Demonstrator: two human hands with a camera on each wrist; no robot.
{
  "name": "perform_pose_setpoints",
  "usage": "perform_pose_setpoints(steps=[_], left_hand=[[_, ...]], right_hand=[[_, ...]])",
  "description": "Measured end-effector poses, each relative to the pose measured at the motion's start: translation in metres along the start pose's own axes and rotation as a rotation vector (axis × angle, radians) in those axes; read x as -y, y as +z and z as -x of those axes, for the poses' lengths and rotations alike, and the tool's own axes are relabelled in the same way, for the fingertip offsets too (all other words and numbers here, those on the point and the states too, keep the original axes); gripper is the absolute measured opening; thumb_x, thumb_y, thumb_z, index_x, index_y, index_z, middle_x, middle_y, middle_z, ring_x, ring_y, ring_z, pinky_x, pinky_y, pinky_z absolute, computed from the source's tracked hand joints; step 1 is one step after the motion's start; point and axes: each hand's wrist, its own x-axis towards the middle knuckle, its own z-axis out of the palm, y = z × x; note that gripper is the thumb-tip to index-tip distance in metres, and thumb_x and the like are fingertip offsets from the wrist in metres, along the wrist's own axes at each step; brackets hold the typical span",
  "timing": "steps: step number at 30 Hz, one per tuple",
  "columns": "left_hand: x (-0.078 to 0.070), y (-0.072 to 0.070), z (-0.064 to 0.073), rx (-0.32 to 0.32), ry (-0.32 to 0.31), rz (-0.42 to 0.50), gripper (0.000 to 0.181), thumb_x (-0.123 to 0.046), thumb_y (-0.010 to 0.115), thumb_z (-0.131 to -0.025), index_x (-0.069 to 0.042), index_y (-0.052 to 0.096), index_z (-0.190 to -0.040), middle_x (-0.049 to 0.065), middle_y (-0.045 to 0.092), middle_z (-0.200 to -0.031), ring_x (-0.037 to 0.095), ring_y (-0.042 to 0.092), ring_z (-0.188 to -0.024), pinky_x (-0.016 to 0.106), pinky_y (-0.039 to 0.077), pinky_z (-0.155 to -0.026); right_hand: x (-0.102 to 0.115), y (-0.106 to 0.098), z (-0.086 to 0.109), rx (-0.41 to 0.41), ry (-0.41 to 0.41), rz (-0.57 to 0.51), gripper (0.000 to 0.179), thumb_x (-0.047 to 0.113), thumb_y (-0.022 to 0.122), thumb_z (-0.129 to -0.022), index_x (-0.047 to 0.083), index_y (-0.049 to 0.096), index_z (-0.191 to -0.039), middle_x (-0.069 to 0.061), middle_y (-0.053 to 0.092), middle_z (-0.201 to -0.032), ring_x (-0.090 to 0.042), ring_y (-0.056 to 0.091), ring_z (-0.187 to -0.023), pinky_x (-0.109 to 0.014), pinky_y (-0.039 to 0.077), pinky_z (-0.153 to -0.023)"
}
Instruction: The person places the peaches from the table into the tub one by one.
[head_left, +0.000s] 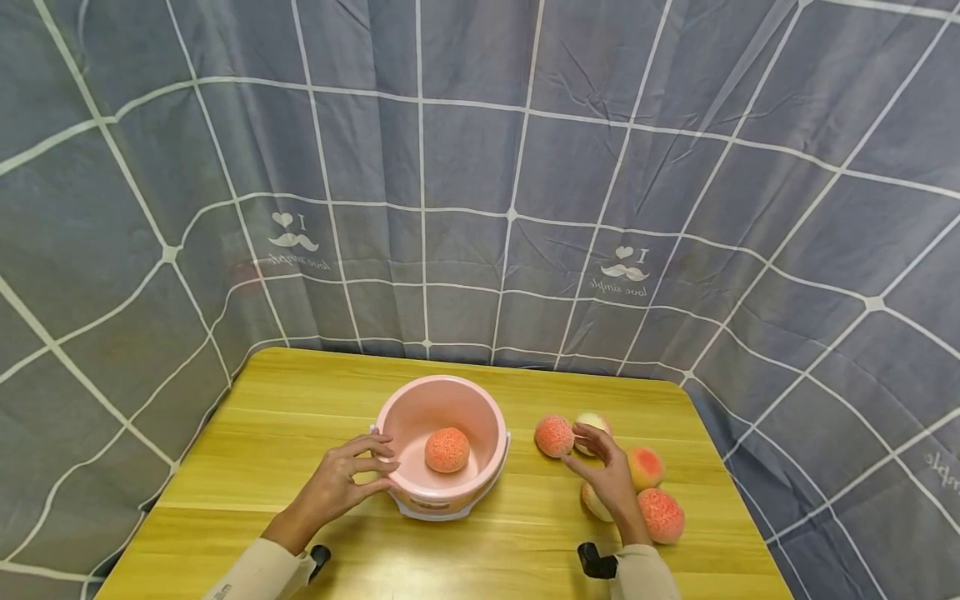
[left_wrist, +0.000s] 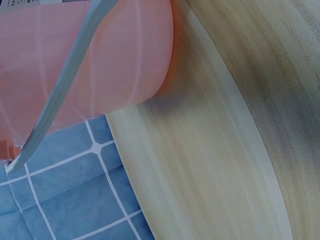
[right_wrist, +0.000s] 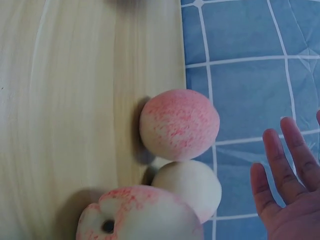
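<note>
A pink bucket (head_left: 450, 392) stands mid-table with one orange-red peach (head_left: 447, 450) lying inside it. My left hand (head_left: 341, 479) holds the bucket's left rim, fingertips over the edge and thumb low on the near side. The left wrist view shows the bucket's wall (left_wrist: 125, 55) and its pale handle (left_wrist: 65, 85), but not the hand. To the right, my right hand (head_left: 609, 475) hovers among several loose peaches, fingers spread and holding nothing. Nearest its fingertips are a red peach (head_left: 553, 436) and a pale peach (head_left: 591, 422), which the hand partly covers.
Beside the right wrist lie a yellow-red peach (head_left: 647, 467), a redder peach (head_left: 662, 515) and a pale peach (head_left: 595, 502) half hidden by the hand. The yellow wooden table (head_left: 300, 417) ends at a grey checked curtain (head_left: 465, 250) behind and on both sides.
</note>
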Motion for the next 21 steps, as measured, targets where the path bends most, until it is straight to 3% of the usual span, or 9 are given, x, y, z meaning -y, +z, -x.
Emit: perform_pose_setpoints(steps=[5, 9, 12, 16, 21], left_hand=[[-0.001, 0.0, 0.0, 0.003, -0.008, 0.015, 0.022, -0.025, 0.076, -0.079, -0.005, 0.078, -0.087, 0.003, 0.066, -0.099, 0.038, 0.064, -0.102, 0.02, 0.037, -0.11], [0.0, 0.0, 0.0, 0.002, -0.009, 0.015, 0.022, -0.025, 0.076, -0.079, -0.004, 0.077, -0.086, 0.004, 0.066, -0.099, 0.039, 0.064, -0.101, 0.02, 0.037, -0.11], [0.0, 0.0, 0.001, 0.0, -0.01, 0.01, 0.022, -0.027, 0.074, -0.08, -0.006, 0.078, -0.087, 0.004, 0.066, -0.099, 0.039, 0.064, -0.101, 0.019, 0.037, -0.11], [0.0, 0.0, 0.001, -0.009, -0.004, 0.007, 0.022, -0.028, 0.074, -0.08, -0.008, 0.078, -0.088, 0.003, 0.066, -0.1, 0.039, 0.064, -0.1, 0.019, 0.038, -0.109], [0.0, 0.0, 0.001, -0.016, 0.0, 0.011, 0.023, -0.029, 0.074, -0.081, -0.007, 0.078, -0.087, 0.003, 0.066, -0.099, 0.038, 0.064, -0.1, 0.02, 0.038, -0.11]], right_hand=[[-0.028, -0.005, 0.0, -0.038, -0.004, 0.016, 0.053, 0.004, 0.077, -0.081, -0.003, 0.056, -0.129, -0.022, 0.059, -0.127, -0.011, 0.058, -0.11, -0.018, 0.051, -0.086], [-0.031, -0.009, 0.005, -0.058, 0.051, 0.015, 0.051, 0.006, 0.077, -0.082, 0.0, 0.057, -0.128, -0.019, 0.06, -0.126, -0.019, 0.057, -0.112, -0.025, 0.056, -0.079], [-0.032, -0.012, 0.007, -0.059, 0.081, 0.023, 0.05, 0.008, 0.076, -0.083, 0.002, 0.057, -0.129, -0.017, 0.06, -0.127, -0.025, 0.055, -0.115, -0.026, 0.054, -0.082], [-0.035, -0.014, 0.01, -0.064, 0.107, 0.02, 0.052, 0.008, 0.075, -0.084, 0.001, 0.055, -0.131, -0.019, 0.057, -0.13, -0.022, 0.054, -0.117, -0.026, 0.053, -0.086], [-0.041, -0.017, 0.013, -0.09, 0.135, 0.008, 0.053, 0.007, 0.074, -0.085, 0.002, 0.053, -0.134, -0.018, 0.054, -0.134, -0.017, 0.051, -0.118, -0.04, 0.049, -0.098]])
